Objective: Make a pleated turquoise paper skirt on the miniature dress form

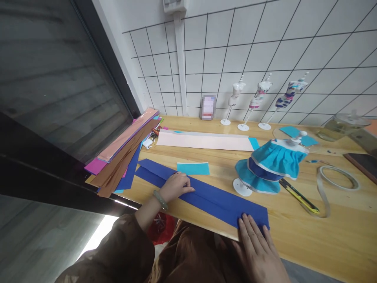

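Note:
A long strip of dark blue crepe paper [216,191] lies along the table's near edge, with a flap folded over lengthwise. My left hand [177,185] is on the strip left of its middle, fingers curled and thumb at the fold line; it appears closed on the paper's edge, though the fingertips are partly hidden. Flat on the strip's right end rests my right hand [259,243], fingers stretched out and holding nothing. Just behind the strip is a small turquoise piece [193,168]. A small mannequin in a tiered turquoise and blue dress [278,159] stands behind the right end.
Stacked coloured paper strips [123,151] overlap the left edge. A pale pink strip [206,140] lies farther back. Three small mannequins [260,96] and a phone [208,107] stand by the wall. To the right are a yellow utility knife [300,197], a tape roll [338,177] and a glass teapot [338,125].

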`<state>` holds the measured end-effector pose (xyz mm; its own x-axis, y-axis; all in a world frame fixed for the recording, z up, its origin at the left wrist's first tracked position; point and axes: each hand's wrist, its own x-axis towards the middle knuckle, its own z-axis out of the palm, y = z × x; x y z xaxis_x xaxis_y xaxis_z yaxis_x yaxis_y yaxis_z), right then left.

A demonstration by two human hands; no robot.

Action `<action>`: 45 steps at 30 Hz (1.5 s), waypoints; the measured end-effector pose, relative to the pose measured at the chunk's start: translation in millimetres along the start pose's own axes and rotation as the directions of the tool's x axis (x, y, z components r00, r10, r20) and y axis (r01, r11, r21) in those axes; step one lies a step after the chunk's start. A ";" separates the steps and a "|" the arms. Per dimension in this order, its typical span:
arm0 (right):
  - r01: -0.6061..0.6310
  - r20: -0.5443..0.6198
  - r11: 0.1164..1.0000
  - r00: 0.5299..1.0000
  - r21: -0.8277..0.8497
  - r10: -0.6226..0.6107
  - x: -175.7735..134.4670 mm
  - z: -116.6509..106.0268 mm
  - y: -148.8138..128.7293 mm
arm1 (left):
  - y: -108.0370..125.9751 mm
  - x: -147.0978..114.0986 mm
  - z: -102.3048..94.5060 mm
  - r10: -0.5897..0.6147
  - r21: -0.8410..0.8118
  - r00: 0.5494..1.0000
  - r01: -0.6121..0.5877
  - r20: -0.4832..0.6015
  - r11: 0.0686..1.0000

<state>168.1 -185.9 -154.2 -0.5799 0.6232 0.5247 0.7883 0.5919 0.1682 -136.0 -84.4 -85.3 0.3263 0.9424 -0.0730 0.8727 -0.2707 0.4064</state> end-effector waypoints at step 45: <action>0.022 0.120 1.000 0.993 -0.013 -0.020 46.6 -5.7 -35.8 | -6.9 0.0 5.5 0.047 -0.006 0.998 -0.047 -0.036 0.999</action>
<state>114.0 -180.9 -131.1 -0.6164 0.6676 0.4176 0.7778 0.5988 0.1908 -140.0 -83.6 -93.0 0.3536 0.9352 -0.0211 0.8543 -0.3136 0.4145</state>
